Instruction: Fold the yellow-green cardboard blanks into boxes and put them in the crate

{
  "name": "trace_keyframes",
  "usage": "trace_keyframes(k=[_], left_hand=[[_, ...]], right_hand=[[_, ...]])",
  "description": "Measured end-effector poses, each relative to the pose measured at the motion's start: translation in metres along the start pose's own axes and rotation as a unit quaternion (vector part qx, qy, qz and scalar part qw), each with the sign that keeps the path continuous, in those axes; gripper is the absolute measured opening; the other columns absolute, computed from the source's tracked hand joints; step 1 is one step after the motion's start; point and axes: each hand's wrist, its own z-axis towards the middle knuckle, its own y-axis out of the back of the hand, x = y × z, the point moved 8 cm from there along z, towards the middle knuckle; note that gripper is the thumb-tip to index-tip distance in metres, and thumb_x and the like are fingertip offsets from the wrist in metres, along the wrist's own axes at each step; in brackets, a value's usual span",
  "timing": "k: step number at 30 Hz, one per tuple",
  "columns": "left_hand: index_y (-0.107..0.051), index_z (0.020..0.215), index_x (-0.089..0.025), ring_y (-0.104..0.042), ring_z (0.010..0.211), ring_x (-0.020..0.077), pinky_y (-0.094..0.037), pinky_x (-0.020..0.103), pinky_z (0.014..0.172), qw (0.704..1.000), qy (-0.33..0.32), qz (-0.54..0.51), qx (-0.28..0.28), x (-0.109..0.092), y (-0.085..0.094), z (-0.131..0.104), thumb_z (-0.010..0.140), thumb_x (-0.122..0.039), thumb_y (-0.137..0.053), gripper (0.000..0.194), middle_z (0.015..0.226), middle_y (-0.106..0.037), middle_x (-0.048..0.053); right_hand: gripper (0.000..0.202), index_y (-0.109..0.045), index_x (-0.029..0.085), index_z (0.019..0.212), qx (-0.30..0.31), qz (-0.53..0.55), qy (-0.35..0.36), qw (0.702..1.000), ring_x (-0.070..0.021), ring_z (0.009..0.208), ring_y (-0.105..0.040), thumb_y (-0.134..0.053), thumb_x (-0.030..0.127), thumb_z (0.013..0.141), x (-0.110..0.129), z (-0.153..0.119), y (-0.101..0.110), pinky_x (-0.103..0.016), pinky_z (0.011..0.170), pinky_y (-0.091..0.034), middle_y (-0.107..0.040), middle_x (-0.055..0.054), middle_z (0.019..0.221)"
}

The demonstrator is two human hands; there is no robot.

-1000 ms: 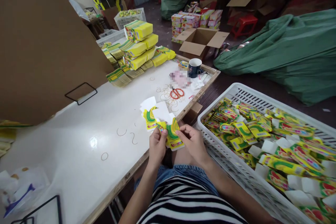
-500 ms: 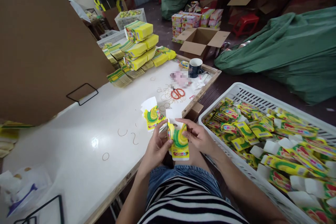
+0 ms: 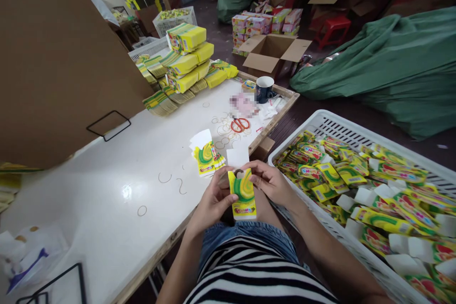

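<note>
Beside the white-topped wooden-edged table (image 3: 107, 190), left hand (image 3: 215, 197) and right hand (image 3: 272, 183) pinch a yellow-green printed card box (image 3: 243, 194); the white perforated plastic basket (image 3: 322, 121) stands right of the table.

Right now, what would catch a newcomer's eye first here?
Probably the white basket heaped with yellow-green packets, at the person's right. Next, the stacked yellow bundles at the table's far end. Then the small yellow carton held in both hands, above the lap.

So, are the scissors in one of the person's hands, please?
No, the orange-handled scissors lie on the table.
</note>
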Motion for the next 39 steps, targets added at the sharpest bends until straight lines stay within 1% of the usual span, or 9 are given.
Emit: trace_keyframes(k=[7,10,13,18,21,25,29,34,39], left_hand=[[-0.044,0.102,-0.023,-0.070,0.089,0.0197,-0.054,0.027,0.074,0.999,0.011,-0.033,-0.001,0.010,0.001,0.001,0.079,-0.021,-0.074,0.038,0.102,-0.071,0.005],[-0.038,0.114,-0.025,-0.071,0.086,0.0193,-0.055,0.028,0.074,0.999,-0.008,-0.021,-0.033,0.007,0.005,0.004,0.080,-0.023,-0.072,0.048,0.100,-0.071,0.005],[-0.029,0.129,-0.027,-0.071,0.089,0.0198,-0.055,0.029,0.076,0.998,-0.022,0.001,-0.054,0.005,0.009,0.005,0.082,-0.026,-0.071,0.063,0.106,-0.070,0.007],[-0.047,0.116,-0.021,-0.071,0.082,0.0178,-0.055,0.026,0.071,0.995,-0.023,0.048,-0.079,0.008,0.015,0.008,0.082,-0.029,-0.070,0.042,0.106,-0.070,0.007],[-0.049,0.116,-0.022,-0.070,0.076,0.0158,-0.055,0.025,0.068,0.989,-0.033,0.076,-0.119,0.009,0.019,0.008,0.081,-0.029,-0.071,0.042,0.108,-0.070,0.007],[-0.048,0.119,-0.022,-0.070,0.087,0.0183,-0.055,0.028,0.077,0.991,-0.030,0.073,-0.112,0.012,0.015,0.010,0.083,-0.030,-0.068,0.042,0.114,-0.069,0.008],[-0.047,0.121,-0.022,-0.069,0.095,0.0207,-0.055,0.031,0.082,0.993,-0.026,0.059,-0.101,0.012,0.013,0.011,0.083,-0.030,-0.068,0.044,0.116,-0.068,0.010],[-0.048,0.122,-0.022,-0.069,0.097,0.0218,-0.055,0.030,0.080,0.992,-0.033,0.061,-0.107,0.012,0.013,0.012,0.082,-0.029,-0.069,0.046,0.118,-0.067,0.011],[-0.051,0.118,-0.022,-0.071,0.086,0.0185,-0.055,0.028,0.075,0.989,-0.042,0.069,-0.124,0.006,0.018,0.012,0.081,-0.028,-0.070,0.043,0.112,-0.070,0.009]], right_hand=[[0.037,-0.061,0.018,0.075,0.027,-0.055,0.023,0.998,-0.0145,0.065,-0.052,-0.051,0.048,0.093,0.013,0.002,-0.003,-0.025,0.061,-0.041,-0.056,-0.001,0.070],[0.025,-0.063,0.020,0.102,-0.003,-0.020,0.028,0.999,-0.0160,0.074,-0.057,-0.053,0.041,0.094,0.009,0.004,0.000,-0.026,0.067,-0.045,-0.061,-0.002,0.081],[0.039,-0.053,0.024,0.128,-0.023,0.004,0.026,0.999,-0.0164,0.076,-0.060,-0.056,0.039,0.093,0.002,0.006,0.003,-0.028,0.071,-0.048,-0.064,-0.002,0.086],[0.034,-0.074,0.021,0.099,-0.014,-0.071,0.099,0.993,-0.0221,0.098,-0.058,-0.053,0.047,0.093,0.016,0.006,0.009,-0.035,0.087,-0.046,-0.063,-0.009,0.099],[0.035,-0.071,0.019,0.108,0.016,-0.077,0.040,0.996,-0.0189,0.081,-0.058,-0.054,0.046,0.092,0.011,0.006,0.008,-0.031,0.072,-0.047,-0.061,-0.005,0.084],[0.034,-0.060,0.020,0.117,0.017,-0.149,-0.041,0.988,-0.0121,0.057,-0.047,-0.061,0.025,0.084,-0.002,0.007,0.004,-0.023,0.055,-0.037,-0.047,0.006,0.063],[0.031,-0.058,0.020,0.110,-0.017,-0.240,-0.034,0.970,-0.0110,0.053,-0.044,-0.059,0.017,0.079,0.000,0.010,0.003,-0.023,0.053,-0.032,-0.042,0.008,0.060],[0.037,-0.051,0.022,0.110,-0.021,-0.229,-0.053,0.972,-0.0113,0.053,-0.049,-0.062,0.016,0.075,-0.004,0.009,-0.004,-0.022,0.052,-0.035,-0.054,0.006,0.068],[0.032,-0.057,0.021,0.111,-0.038,-0.212,-0.029,0.976,-0.0127,0.054,-0.050,-0.061,0.018,0.079,-0.003,0.008,0.001,-0.023,0.053,-0.037,-0.053,0.006,0.063]])
